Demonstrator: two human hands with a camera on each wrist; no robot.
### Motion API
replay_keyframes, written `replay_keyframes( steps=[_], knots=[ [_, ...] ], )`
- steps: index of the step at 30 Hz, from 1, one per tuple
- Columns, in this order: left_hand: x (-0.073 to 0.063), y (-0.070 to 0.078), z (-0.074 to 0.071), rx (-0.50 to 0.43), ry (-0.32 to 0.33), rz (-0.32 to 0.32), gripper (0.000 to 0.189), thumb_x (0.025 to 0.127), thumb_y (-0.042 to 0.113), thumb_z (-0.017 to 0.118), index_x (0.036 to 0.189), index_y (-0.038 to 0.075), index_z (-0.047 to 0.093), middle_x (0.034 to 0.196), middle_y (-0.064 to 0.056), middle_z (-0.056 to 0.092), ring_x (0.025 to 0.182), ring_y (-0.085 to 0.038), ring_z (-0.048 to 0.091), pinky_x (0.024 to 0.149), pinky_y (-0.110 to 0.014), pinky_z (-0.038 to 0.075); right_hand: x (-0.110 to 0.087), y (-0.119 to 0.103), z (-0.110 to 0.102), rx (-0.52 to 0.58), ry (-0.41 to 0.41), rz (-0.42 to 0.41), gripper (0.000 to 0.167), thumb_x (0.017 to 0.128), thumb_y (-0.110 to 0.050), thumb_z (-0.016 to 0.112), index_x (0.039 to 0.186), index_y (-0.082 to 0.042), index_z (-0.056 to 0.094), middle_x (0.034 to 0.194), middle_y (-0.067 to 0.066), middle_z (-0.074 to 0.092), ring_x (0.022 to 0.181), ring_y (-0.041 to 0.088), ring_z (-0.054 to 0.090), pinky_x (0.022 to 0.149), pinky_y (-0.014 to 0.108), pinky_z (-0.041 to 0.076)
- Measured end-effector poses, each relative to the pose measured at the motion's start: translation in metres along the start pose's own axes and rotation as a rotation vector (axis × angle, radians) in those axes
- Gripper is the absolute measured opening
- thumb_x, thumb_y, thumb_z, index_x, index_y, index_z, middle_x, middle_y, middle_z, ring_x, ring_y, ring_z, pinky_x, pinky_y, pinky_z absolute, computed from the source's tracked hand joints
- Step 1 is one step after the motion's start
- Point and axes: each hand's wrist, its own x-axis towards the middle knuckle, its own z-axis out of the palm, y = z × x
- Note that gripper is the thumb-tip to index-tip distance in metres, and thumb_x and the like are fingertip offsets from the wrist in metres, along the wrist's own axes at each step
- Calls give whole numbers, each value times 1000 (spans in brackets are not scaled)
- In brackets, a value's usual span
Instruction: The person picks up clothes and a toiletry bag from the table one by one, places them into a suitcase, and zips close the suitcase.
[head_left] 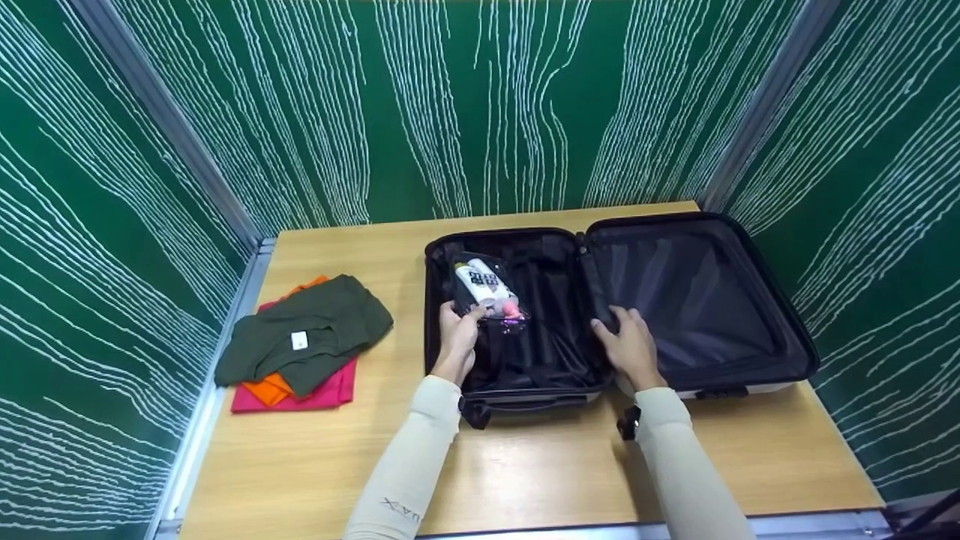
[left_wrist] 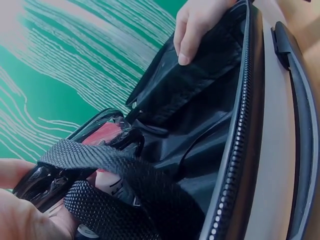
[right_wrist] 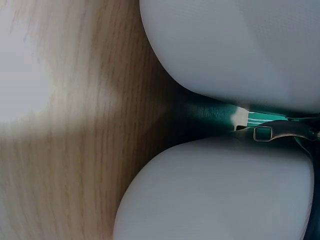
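An open black-lined suitcase (head_left: 551, 364) lies on the table with its two halves spread side by side. My left hand (head_left: 457, 341) grips the near end of a clear toiletry pouch (head_left: 525, 307), which lies tilted over the left half. Inside the pouch show white bottles (head_left: 480, 283) and a pink item (head_left: 511, 309). The left wrist view has black webbing straps (left_wrist: 100, 155) crossing in front of the pouch beside the fingers. My right hand (head_left: 631, 349) rests at the inner edge of the right half, fingers loosely extended; the right wrist view does not show it.
Left of the suitcase lies a clothes stack: a dark green shirt (head_left: 322, 330) over orange (head_left: 270, 390) and pink (head_left: 330, 390) garments. Green panels (head_left: 420, 112) with white streaks enclose the table (head_left: 517, 480). The right wrist view shows the suitcase's pale shells (right_wrist: 215, 195) above the wood.
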Motion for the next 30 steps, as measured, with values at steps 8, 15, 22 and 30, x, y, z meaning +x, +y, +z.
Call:
replay_keyframes(
  steps=[8, 15, 22, 30],
  knots=[
    [-2, -2, -1, -40, -37, -78, 42, 93, -4, 58, 129, -4, 37, 100, -6, 59, 83, -15, 64, 70, -24, 43, -2, 0, 0, -2, -14, 11, 61, 102, -44, 57, 146, -2, 51, 131, 26, 54, 123, 47, 53, 107, 59, 41],
    [-4, -4, 2, -21, -47, -123, 45, 94, -2, 58, 133, -3, 36, 110, -11, 62, 91, -17, 61, 78, -31, 41, -1, 0, 1, 3, -3, 18, 62, 101, -44, 59, 146, -2, 52, 132, 25, 55, 125, 46, 53, 107, 58, 41],
    [-3, -9, 8, -35, -62, -134, 50, 91, -4, 58, 135, -4, 34, 113, -13, 59, 85, -15, 63, 74, -29, 42, -1, 0, 0, 0, -7, 15, 62, 101, -42, 60, 146, -1, 51, 132, 27, 55, 125, 47, 53, 108, 59, 40],
    [-1, -15, 16, -30, -89, -147, 44, 91, -6, 57, 129, -2, 36, 101, -5, 54, 81, -15, 58, 70, -26, 42, -2, 0, 0, -4, -15, 21, 62, 101, -43, 60, 146, -2, 51, 133, 26, 54, 125, 47, 54, 107, 59, 41]
  ],
)
